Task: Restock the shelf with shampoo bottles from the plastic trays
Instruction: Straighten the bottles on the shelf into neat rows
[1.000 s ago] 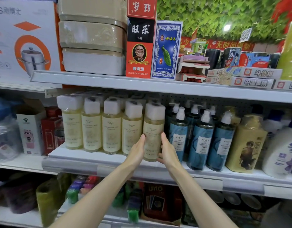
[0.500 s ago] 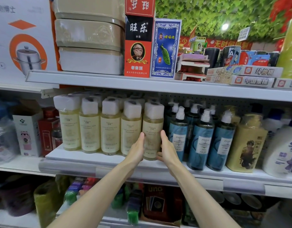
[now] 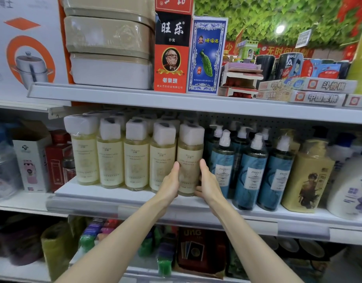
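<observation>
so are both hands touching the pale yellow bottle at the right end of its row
Touching. In the head view the left hand lies against one side of the pale yellow bottle, the right hand against the other, no gap.
</observation>
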`<state>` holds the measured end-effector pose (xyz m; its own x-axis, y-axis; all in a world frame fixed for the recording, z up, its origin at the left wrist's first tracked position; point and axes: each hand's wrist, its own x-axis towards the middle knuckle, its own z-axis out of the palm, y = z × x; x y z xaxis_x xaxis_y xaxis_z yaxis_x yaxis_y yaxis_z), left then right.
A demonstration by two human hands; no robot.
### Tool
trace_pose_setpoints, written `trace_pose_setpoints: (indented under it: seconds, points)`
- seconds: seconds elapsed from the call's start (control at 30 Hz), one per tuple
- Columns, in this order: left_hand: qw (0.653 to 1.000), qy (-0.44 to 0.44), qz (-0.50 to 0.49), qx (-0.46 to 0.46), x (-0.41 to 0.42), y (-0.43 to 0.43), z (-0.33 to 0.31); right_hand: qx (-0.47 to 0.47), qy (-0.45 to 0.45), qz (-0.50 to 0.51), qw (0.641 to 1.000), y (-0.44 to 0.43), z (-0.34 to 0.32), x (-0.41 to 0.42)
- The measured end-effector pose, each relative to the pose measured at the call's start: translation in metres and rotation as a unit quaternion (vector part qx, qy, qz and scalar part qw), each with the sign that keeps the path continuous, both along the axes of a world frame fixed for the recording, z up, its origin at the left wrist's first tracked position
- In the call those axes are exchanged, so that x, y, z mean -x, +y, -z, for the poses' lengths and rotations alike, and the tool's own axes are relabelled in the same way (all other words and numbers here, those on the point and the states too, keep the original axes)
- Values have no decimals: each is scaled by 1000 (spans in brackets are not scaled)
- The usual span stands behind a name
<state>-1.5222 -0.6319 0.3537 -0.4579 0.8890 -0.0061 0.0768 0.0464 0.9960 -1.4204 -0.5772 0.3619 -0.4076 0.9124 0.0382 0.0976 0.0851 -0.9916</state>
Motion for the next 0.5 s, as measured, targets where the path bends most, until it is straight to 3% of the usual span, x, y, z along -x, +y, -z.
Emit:
trace_pose_setpoints:
  seconds: [0.5]
  points:
    - [1000, -4, 5, 8, -2, -8, -6, 48, 23, -22, 998, -19, -16, -11]
